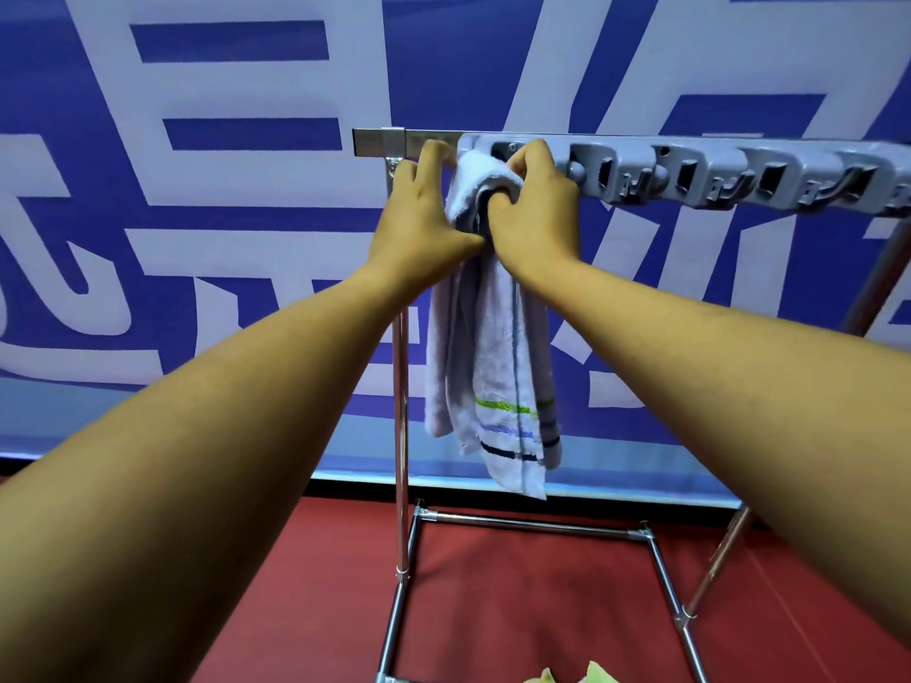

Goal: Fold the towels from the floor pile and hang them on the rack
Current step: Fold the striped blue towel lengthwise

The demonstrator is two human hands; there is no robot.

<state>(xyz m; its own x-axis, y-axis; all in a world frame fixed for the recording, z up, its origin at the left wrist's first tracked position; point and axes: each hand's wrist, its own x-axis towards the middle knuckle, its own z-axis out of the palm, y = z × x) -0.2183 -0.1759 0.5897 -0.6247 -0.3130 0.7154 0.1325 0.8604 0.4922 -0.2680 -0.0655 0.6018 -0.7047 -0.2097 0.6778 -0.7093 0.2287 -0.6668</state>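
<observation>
floor (pixel 305 608): red | metal rack (pixel 402 436): stands on floor, grey hook bar (pixel 690 175) on top | white striped towel (pixel 508 367): hangs from rack | yellow-green cloth (pixel 596 675): on floor, bottom edge

Top fold of towel (pixel 498 347) mostly covered by right hand (pixel 535 209) and left hand (pixel 419 214); couldn't tell which hook of rack (pixel 739 175) held it. Left fingertips hidden behind the rail. Rack cut off at right edge, base cut off at bottom. Yellow-green cloth (pixel 581 675) barely showed at bottom edge, cropped. Both forearms ran out of frame. Hook details blurred.
</observation>
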